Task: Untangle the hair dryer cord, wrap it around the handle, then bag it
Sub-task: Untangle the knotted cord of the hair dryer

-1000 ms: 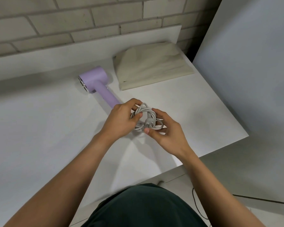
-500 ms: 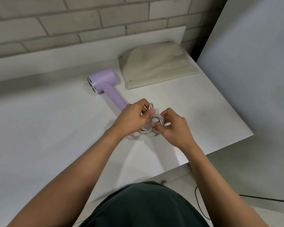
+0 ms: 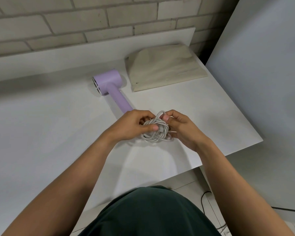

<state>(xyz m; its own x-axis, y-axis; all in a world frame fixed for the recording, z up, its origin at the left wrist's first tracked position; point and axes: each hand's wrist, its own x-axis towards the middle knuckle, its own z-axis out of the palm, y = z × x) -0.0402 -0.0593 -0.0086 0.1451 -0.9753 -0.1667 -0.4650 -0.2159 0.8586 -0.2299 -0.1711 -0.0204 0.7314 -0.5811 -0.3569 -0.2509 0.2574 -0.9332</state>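
Observation:
A lilac hair dryer (image 3: pixel 109 87) lies on the white table (image 3: pixel 41 133), its handle pointing toward me. Its pale grey cord (image 3: pixel 156 133) sits in a tangled bundle at the handle's end. My left hand (image 3: pixel 133 126) grips the bundle from the left, thumb pressed on top. From the right, my right hand (image 3: pixel 180 128) pinches a loop that sticks up out of the bundle. A beige cloth bag (image 3: pixel 165 72) lies flat behind the dryer on the right. Where the cord joins the handle is hidden by my left hand.
A brick wall (image 3: pixel 92 23) runs along the back of the table. A large white panel (image 3: pixel 262 82) stands close on the right. The table's right edge (image 3: pixel 260 138) is near my right hand. A black cable (image 3: pixel 204 198) lies on the floor below.
Both hands have shifted their hold on the bundle. My right hand now pinches a loop lifted at the top, and my left thumb has moved onto the top of the bundle.

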